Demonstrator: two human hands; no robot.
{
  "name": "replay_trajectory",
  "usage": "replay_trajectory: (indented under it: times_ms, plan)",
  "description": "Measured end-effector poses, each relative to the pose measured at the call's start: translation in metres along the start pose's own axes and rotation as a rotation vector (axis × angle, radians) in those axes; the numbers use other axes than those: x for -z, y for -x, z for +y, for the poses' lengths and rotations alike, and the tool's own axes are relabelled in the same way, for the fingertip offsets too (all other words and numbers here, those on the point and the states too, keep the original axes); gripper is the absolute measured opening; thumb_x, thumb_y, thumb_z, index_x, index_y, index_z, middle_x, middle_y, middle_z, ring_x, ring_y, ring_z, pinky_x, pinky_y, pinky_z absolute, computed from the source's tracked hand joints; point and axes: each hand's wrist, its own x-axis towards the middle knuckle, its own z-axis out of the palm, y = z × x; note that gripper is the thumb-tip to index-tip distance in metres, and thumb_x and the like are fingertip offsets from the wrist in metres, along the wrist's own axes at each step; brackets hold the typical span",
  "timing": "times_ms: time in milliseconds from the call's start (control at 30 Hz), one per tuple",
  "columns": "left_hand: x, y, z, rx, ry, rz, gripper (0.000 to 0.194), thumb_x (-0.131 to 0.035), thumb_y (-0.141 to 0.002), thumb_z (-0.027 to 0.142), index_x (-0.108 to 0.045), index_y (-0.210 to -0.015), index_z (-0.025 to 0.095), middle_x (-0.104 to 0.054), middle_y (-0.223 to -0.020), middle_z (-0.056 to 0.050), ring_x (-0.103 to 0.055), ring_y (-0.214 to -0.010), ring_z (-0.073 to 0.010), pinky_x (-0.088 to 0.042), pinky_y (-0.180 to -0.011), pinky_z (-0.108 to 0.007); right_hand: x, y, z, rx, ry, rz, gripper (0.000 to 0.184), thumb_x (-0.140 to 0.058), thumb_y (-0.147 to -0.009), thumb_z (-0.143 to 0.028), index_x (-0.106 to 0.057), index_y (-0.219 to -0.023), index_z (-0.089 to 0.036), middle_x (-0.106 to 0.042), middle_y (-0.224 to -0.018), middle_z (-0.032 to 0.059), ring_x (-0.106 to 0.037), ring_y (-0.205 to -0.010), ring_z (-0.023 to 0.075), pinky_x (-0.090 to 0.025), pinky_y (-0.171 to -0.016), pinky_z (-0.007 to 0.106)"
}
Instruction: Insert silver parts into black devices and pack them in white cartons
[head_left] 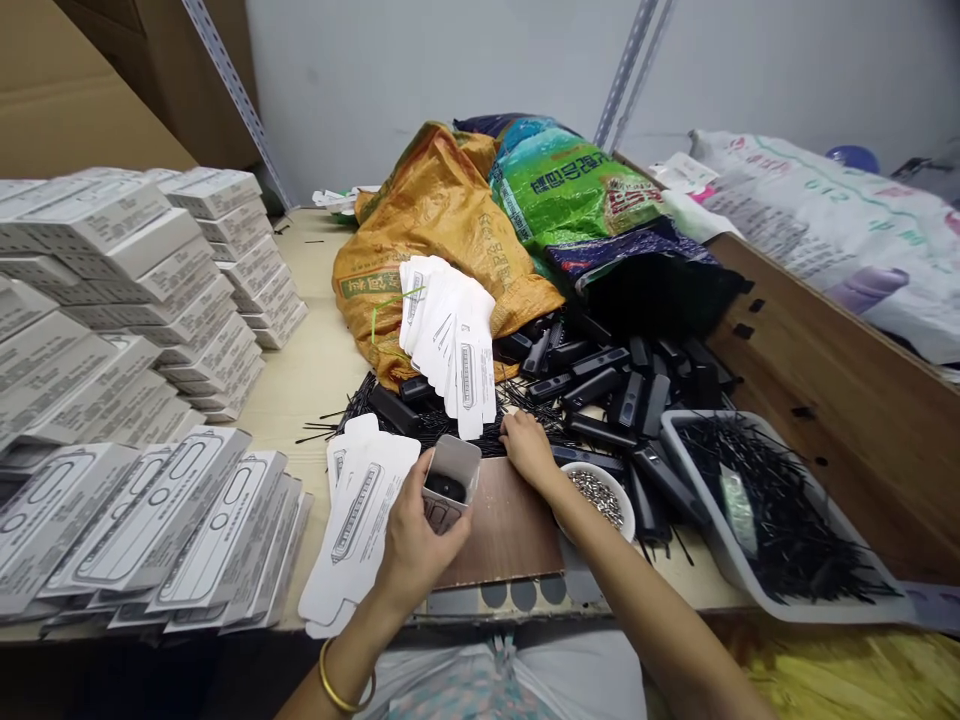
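My left hand [424, 545] is closed around a small cardboard box [457, 455] that stands upright with its top flap open. Inside the box, the end of a black device [445, 488] shows. My right hand [529, 448] reaches to the heap of thin black sticks [450, 425] behind a brown board [517, 520]. Its fingers are bent together at the heap, and what they pinch, if anything, is hidden. Flat unfolded cartons [360, 520] printed with a device outline lie left of my left hand. More flat cartons [450, 340] fan out behind the box.
Stacks of packed boxes [187, 520] fill the left side. Black handheld devices [600, 385] are heaped right of centre by an orange sack [427, 220] and a green bag [570, 180]. A bowl of metal bits [628, 500] and a tray of black sticks [739, 560] stand at right.
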Motion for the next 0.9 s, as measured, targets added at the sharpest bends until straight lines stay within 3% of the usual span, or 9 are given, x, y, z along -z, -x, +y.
replay_trajectory:
  times_ms: [200, 300, 367, 433, 533, 600, 700, 800, 900]
  plan:
    - [-0.017, 0.000, 0.001, -0.058, 0.007, -0.034, 0.067, -0.064, -0.077, 0.028, -0.037, -0.139, 0.022, -0.055, -0.134, -0.010, -0.051, -0.126, -0.0264, -0.041, -0.106, -0.041, 0.019, 0.006, 0.010, 0.008, -0.110, 0.090, 0.015, -0.058, -0.084, -0.021, -0.057, -0.069, -0.020, -0.060, -0.084, 0.0065, -0.055, -0.087, 0.0226, -0.043, -0.081, 0.037]
    - [-0.021, -0.001, 0.007, -0.046, 0.016, -0.076, 0.070, -0.063, -0.078, 0.024, -0.033, -0.142, 0.023, -0.052, -0.138, -0.010, -0.049, -0.128, -0.0255, -0.040, -0.107, -0.040, 0.045, 0.028, -0.013, 0.001, -0.359, 0.142, 0.016, -0.047, -0.093, -0.033, -0.055, -0.099, -0.021, -0.061, -0.080, 0.0024, -0.060, -0.071, 0.0173, -0.049, -0.069, 0.033]
    - [-0.023, -0.001, 0.011, -0.045, 0.026, -0.092, 0.073, -0.062, -0.077, 0.020, -0.030, -0.143, 0.023, -0.049, -0.141, -0.010, -0.046, -0.131, -0.0256, -0.038, -0.109, -0.040, 0.056, 0.047, -0.035, 0.027, -0.763, 0.191, 0.030, -0.053, -0.091, -0.036, -0.045, -0.118, -0.025, -0.061, -0.082, -0.0002, -0.062, -0.068, 0.0157, -0.051, -0.066, 0.032]
    - [-0.024, 0.000, 0.013, -0.041, 0.044, -0.097, 0.076, -0.061, -0.077, 0.018, -0.027, -0.144, 0.024, -0.045, -0.144, -0.010, -0.043, -0.133, -0.0258, -0.038, -0.109, -0.041, 0.061, 0.065, -0.055, 0.088, -0.865, 0.245, 0.031, -0.059, -0.088, -0.032, -0.048, -0.117, -0.028, -0.061, -0.081, -0.0016, -0.061, -0.067, 0.0150, -0.051, -0.067, 0.031]
    - [-0.025, 0.002, 0.011, -0.033, 0.117, -0.069, 0.072, -0.060, -0.079, 0.020, -0.024, -0.142, 0.025, -0.044, -0.142, -0.011, -0.045, -0.131, -0.0252, -0.040, -0.107, -0.041, 0.053, 0.083, -0.067, 0.261, -0.617, 0.159, 0.009, -0.058, -0.089, -0.026, -0.065, -0.094, -0.027, -0.063, -0.082, 0.0025, -0.059, -0.079, 0.0187, -0.048, -0.074, 0.034]
    - [-0.026, 0.003, 0.009, -0.034, 0.165, -0.031, 0.065, -0.061, -0.081, 0.021, -0.028, -0.136, 0.025, -0.047, -0.136, -0.011, -0.048, -0.128, -0.0241, -0.041, -0.105, -0.041, 0.041, 0.087, -0.065, 0.279, -0.532, 0.106, 0.011, -0.057, -0.089, -0.026, -0.068, -0.089, -0.026, -0.062, -0.089, 0.0048, -0.057, -0.087, 0.0207, -0.046, -0.080, 0.037]
    - [-0.025, 0.004, 0.006, -0.048, 0.168, -0.011, 0.049, -0.061, -0.079, 0.021, -0.037, -0.123, 0.024, -0.053, -0.121, -0.008, -0.054, -0.118, -0.0226, -0.044, -0.100, -0.039, 0.024, 0.080, -0.057, 0.076, -0.758, 0.164, 0.032, -0.070, -0.079, -0.032, -0.059, -0.108, -0.028, -0.056, -0.100, 0.0038, -0.056, -0.087, 0.0187, -0.047, -0.079, 0.034]
    - [-0.021, 0.005, 0.005, -0.108, 0.148, -0.080, 0.031, -0.058, -0.079, 0.018, -0.044, -0.107, 0.022, -0.058, -0.110, -0.006, -0.058, -0.109, -0.0217, -0.046, -0.096, -0.038, 0.010, 0.070, -0.060, -0.092, -1.053, 0.026, 0.061, -0.078, -0.068, -0.036, -0.047, -0.119, -0.028, -0.055, -0.103, 0.0028, -0.058, -0.085, 0.0179, -0.049, -0.075, 0.031]
    - [-0.018, 0.006, 0.004, -0.127, 0.171, -0.123, 0.040, -0.058, -0.078, 0.016, -0.041, -0.114, 0.021, -0.057, -0.118, -0.010, -0.055, -0.116, -0.0232, -0.044, -0.100, -0.040, 0.000, 0.073, -0.072, -0.093, -1.017, 0.003, 0.034, -0.069, -0.077, -0.038, -0.054, -0.105, -0.024, -0.059, -0.095, 0.0025, -0.059, -0.082, 0.0182, -0.048, -0.075, 0.031]
